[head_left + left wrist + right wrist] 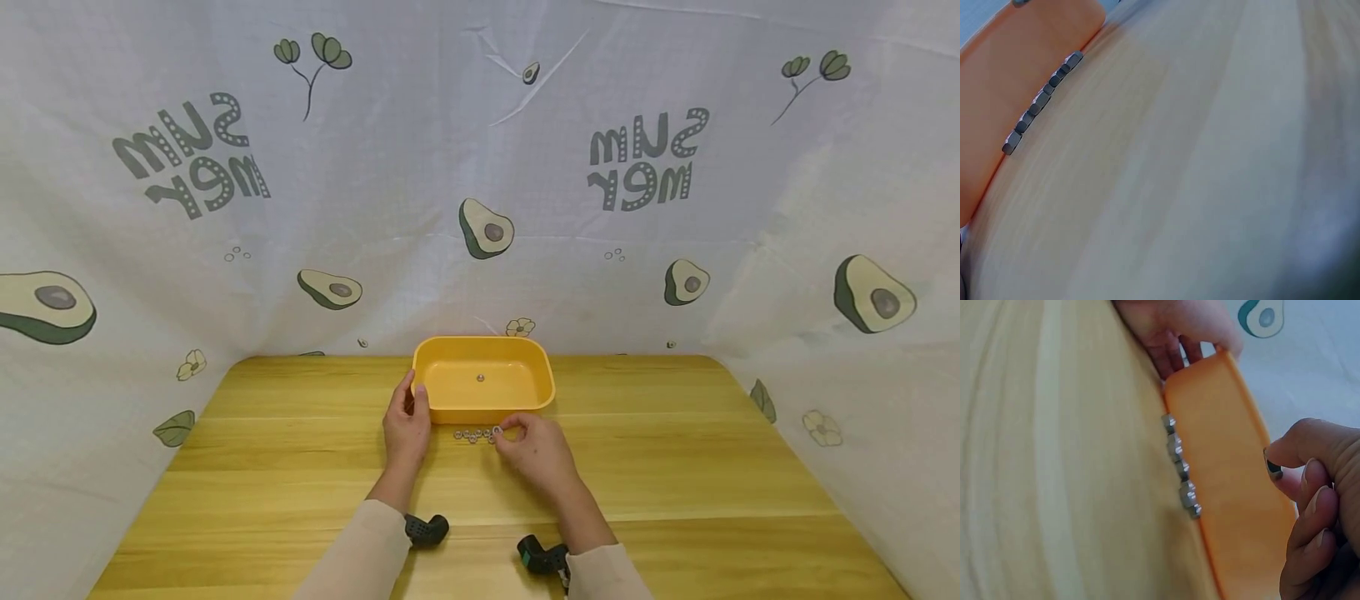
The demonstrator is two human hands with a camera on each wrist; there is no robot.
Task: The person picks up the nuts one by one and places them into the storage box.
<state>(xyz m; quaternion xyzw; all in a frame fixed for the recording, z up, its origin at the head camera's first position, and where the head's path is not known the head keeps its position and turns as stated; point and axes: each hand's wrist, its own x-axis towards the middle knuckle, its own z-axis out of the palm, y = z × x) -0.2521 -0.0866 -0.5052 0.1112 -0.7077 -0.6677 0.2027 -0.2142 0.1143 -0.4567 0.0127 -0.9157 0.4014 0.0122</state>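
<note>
A yellow plastic box (pixel 480 415) stands at the back of the wooden table, with one metal nut (pixel 481 378) on its floor. My left hand (pixel 407 429) holds the box's left end, thumb at the rim and fingers along the outside. Between thumb and forefinger, my right hand (pixel 536 450) pinches a metal nut (pixel 1274 467), just in front of the box's front wall. Several more hex nuts (pixel 1174 448) lie in an uneven row on the table, close along that wall. In the left wrist view the row of nuts (pixel 1041 100) shows, but my left hand is mostly out of sight.
The wooden tabletop (pixel 300 467) spreads to both sides of the box. A pale cloth (pixel 405 275) printed with avocados hangs behind the table and down its sides. Black wrist devices (pixel 427 532) sit by both sleeves.
</note>
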